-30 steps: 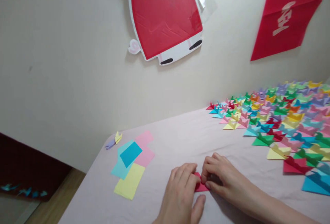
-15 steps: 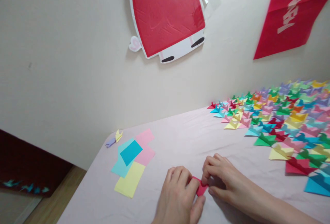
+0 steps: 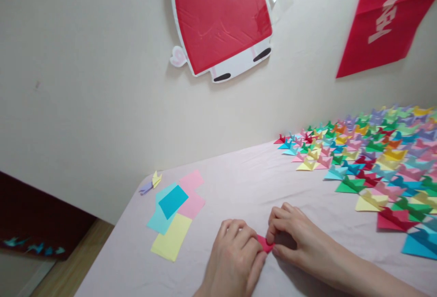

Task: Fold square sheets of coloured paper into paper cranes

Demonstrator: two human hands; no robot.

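A small piece of red origami paper (image 3: pixel 264 243), partly folded, is between my two hands just above the pale cloth-covered table (image 3: pixel 235 183). My left hand (image 3: pixel 235 253) grips its left side, with thumb and index finger closed on it. At its right end, the thumb and forefinger of my right hand (image 3: pixel 290 233) pinch the corner. Fingers hide much of the paper, so its exact folds do not show.
Left of my hands lie loose paper sheets: blue (image 3: pixel 173 201), pink (image 3: pixel 191 203) and yellow (image 3: pixel 172 238). Two small folded pieces (image 3: pixel 150 184) sit at the table's far left corner. Rows of colourful paper cranes (image 3: pixel 372 165) fill the right side, against the wall.
The left thumb has moved up against the red paper, and less of the paper shows, now as a narrower shape. My right hand keeps its pinch, shifted slightly left.
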